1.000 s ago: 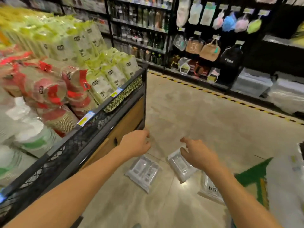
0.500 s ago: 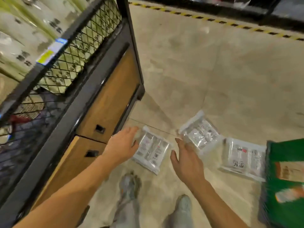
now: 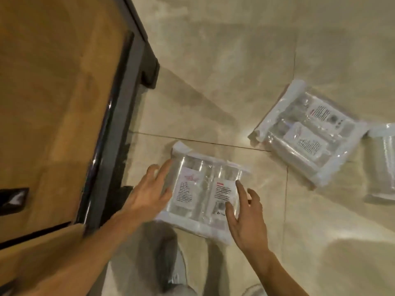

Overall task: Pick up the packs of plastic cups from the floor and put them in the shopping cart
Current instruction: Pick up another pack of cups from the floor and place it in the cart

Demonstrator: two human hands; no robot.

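Head view: the nearest pack of plastic cups (image 3: 203, 195) is seen lying flat on the tiled floor (image 3: 224, 67), near the black-framed wooden cabinet (image 3: 53, 103). It is flanked by both hands. The left hand (image 3: 149, 189) is laid against its left edge and the right hand (image 3: 245, 216) over its right label, with the fingers of both straight and spread and nothing gripped. A second pack (image 3: 310, 133) and a third pack (image 3: 384, 163) are seen farther right, close together.
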